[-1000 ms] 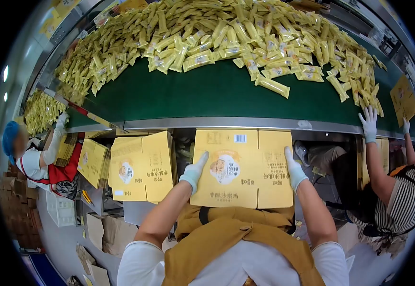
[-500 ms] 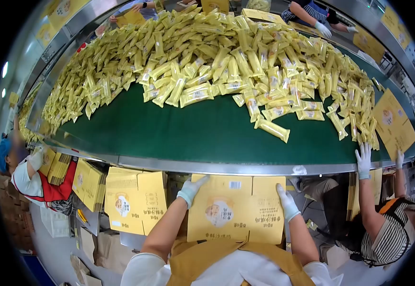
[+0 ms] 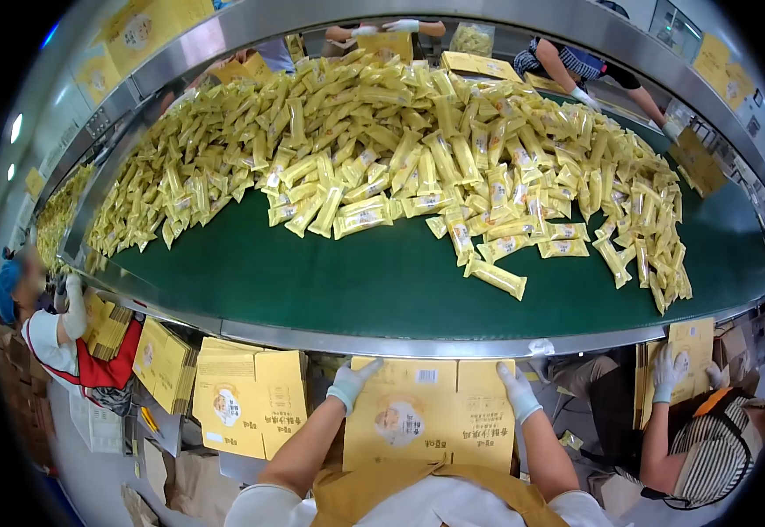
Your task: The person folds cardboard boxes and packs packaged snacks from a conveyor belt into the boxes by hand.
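A flat yellow printed carton (image 3: 431, 413) lies just below the metal edge of the belt, in front of my body. My left hand (image 3: 353, 383), in a pale glove, grips its upper left edge, thumb on the printed face. At its upper right edge is my right hand (image 3: 518, 392), also gloved and closed on the same carton. Beyond the edge, a large heap of yellow wrapped packets (image 3: 382, 149) covers the far part of the green belt (image 3: 312, 281). The fingers behind the carton are hidden.
Stacked flat cartons (image 3: 251, 400) stand left of my left hand. A co-worker in a blue cap (image 3: 53, 329) is at far left; another in stripes (image 3: 712, 452) handles cartons at right. More people work across the belt. A yellow cutter (image 3: 149, 420) lies at lower left.
The view has tilted up, showing more of the belt's far side. My hands have shifted to the carton's upper corners. The right co-worker's hands have left the belt and are at a carton below it.
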`<action>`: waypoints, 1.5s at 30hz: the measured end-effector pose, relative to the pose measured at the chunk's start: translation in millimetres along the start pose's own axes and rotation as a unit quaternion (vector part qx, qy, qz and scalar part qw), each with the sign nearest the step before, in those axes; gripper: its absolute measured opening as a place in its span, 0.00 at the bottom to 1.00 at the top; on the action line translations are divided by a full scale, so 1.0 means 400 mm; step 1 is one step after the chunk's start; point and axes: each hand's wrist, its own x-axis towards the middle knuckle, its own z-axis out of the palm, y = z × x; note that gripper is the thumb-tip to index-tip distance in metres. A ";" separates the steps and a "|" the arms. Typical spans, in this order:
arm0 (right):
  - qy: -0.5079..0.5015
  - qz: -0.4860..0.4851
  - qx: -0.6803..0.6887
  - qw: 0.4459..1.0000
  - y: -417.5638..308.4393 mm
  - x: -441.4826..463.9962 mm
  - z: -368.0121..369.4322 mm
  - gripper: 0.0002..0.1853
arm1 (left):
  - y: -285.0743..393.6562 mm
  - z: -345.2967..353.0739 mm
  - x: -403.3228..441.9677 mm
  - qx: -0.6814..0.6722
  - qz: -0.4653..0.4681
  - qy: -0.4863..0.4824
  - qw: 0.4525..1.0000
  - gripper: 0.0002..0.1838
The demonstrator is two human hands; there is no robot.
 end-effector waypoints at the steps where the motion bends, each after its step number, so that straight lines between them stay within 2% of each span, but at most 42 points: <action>1: -0.001 -0.001 -0.002 1.000 0.000 0.004 -0.001 0.35 | -0.021 -0.005 0.016 0.014 0.003 0.008 1.000 0.37; 4: 0.001 -0.005 -0.024 1.000 -0.003 0.001 0.004 0.37 | -0.055 -0.012 0.043 0.077 0.022 0.026 0.996 0.37; 6: 0.033 0.002 -0.101 0.994 -0.022 -0.024 0.018 0.36 | -0.029 -0.019 0.014 0.154 0.046 0.026 0.987 0.39; 7: 0.049 0.004 -0.139 0.989 -0.060 -0.039 0.027 0.36 | 0.046 -0.021 -0.037 0.292 0.006 0.010 0.956 0.40; 8: 0.043 0.003 -0.328 0.944 -0.144 -0.068 0.036 0.34 | 0.153 -0.023 -0.104 0.422 -0.031 -0.003 0.906 0.41; 9: 0.035 0.001 -0.506 0.862 -0.251 -0.112 0.048 0.33 | 0.215 -0.028 -0.141 0.542 -0.070 -0.014 0.837 0.43; 10: 0.025 0.002 -0.665 0.747 -0.305 -0.127 0.060 0.32 | 0.218 -0.048 -0.143 0.611 -0.005 -0.013 0.792 0.44; 11: 0.093 -0.024 -0.606 0.789 -0.310 -0.104 0.029 0.30 | 0.250 -0.069 -0.141 0.581 0.028 -0.014 0.813 0.43; 12: 0.146 -0.186 -0.470 0.851 -0.357 -0.115 0.027 0.24 | 0.309 -0.083 -0.148 0.552 0.060 -0.017 0.832 0.41; 13: 0.102 -0.152 -0.330 0.926 -0.387 -0.061 -0.012 0.20 | 0.374 -0.092 -0.163 0.462 0.118 0.019 0.879 0.37; 14: 0.131 -0.272 -0.290 0.908 -0.406 0.003 -0.045 0.17 | 0.390 -0.112 -0.106 0.418 0.196 0.080 0.883 0.34; 15: 0.143 -0.370 -0.291 0.871 -0.477 0.026 -0.047 0.19 | 0.431 -0.124 -0.051 0.360 0.241 0.131 0.892 0.31; 16: 0.176 -0.403 -0.329 0.836 -0.495 0.118 -0.100 0.23 | 0.445 -0.147 0.041 0.237 0.316 0.152 0.906 0.33; 17: 0.202 -0.395 -0.363 0.819 -0.542 0.170 -0.126 0.28 | 0.458 -0.183 0.159 0.148 0.366 0.160 0.905 0.36; 19: 0.228 -0.384 -0.303 0.842 -0.562 0.364 -0.230 0.29 | 0.500 -0.268 0.347 0.221 0.386 0.292 0.846 0.36; 20: 0.214 -0.356 -0.216 0.884 -0.582 0.434 -0.239 0.30 | 0.511 -0.323 0.455 0.210 0.351 0.288 0.866 0.36; 22: 0.154 -0.370 -0.167 0.901 -0.614 0.525 -0.228 0.30 | 0.569 -0.356 0.559 0.158 0.308 0.223 0.911 0.37; 24: 0.215 -0.401 -0.394 0.799 -0.628 0.624 -0.161 0.28 | 0.595 -0.360 0.697 0.215 0.358 0.236 0.878 0.38; 25: 0.214 -0.468 -0.450 0.730 -0.592 0.748 -0.173 0.26 | 0.631 -0.341 0.715 0.319 0.320 0.238 0.860 0.40; 26: 0.227 -0.440 -0.425 0.758 -0.600 0.787 -0.114 0.28 | 0.665 -0.305 0.718 0.420 0.277 0.234 0.832 0.42; 27: 0.272 -0.372 -0.379 0.803 -0.657 0.712 0.011 0.31 | 0.679 -0.273 0.726 0.522 0.282 0.218 0.775 0.43; 28: 0.284 -0.366 -0.400 0.791 -0.672 0.703 0.061 0.35 | 0.688 -0.251 0.784 0.499 0.204 0.230 0.810 0.42; 29: 0.288 -0.347 -0.404 0.796 -0.679 0.693 0.112 0.36 | 0.696 -0.232 0.812 0.513 0.236 0.214 0.797 0.43; 30: 0.295 -0.330 -0.406 0.800 -0.681 0.686 0.156 0.37 | 0.711 -0.198 0.787 0.508 0.258 0.178 0.802 0.45; 32: 0.300 -0.370 -0.455 0.752 -0.645 0.687 0.211 0.38 | 0.737 -0.110 0.724 0.476 0.273 0.140 0.824 0.50; 33: 0.276 -0.364 -0.450 0.768 -0.636 0.669 0.253 0.39 | 0.745 -0.058 0.690 0.449 0.268 0.141 0.841 0.54; 35: 0.226 -0.373 -0.418 0.796 -0.613 0.642 0.327 0.38 | 0.719 -0.011 0.657 0.387 0.301 0.144 0.860 0.53; 36: 0.208 -0.393 -0.445 0.777 -0.593 0.648 0.355 0.39 | 0.716 0.003 0.622 0.373 0.309 0.135 0.864 0.53; 37: 0.139 -0.321 -0.439 0.828 -0.602 0.611 0.396 0.40 | 0.714 0.014 0.581 0.383 0.349 0.131 0.845 0.52; 38: 0.040 -0.282 -0.424 0.859 -0.643 0.544 0.439 0.36 | 0.699 0.010 0.571 0.374 0.364 0.112 0.845 0.52; 39: 0.115 -0.364 -0.440 0.813 -0.595 0.528 0.478 0.38 | 0.680 0.005 0.574 0.365 0.380 0.094 0.845 0.52; 40: 0.115 -0.412 -0.412 0.805 -0.574 0.527 0.500 0.40 | 0.668 -0.002 0.565 0.355 0.395 0.076 0.844 0.53; 42: 0.092 -0.366 -0.412 0.829 -0.571 0.526 0.513 0.42 | 0.650 -0.004 0.522 0.349 0.401 0.075 0.844 0.51; 45: 0.064 -0.352 -0.418 0.835 -0.567 0.475 0.514 0.42 | 0.610 -0.009 0.478 0.338 0.382 0.074 0.857 0.50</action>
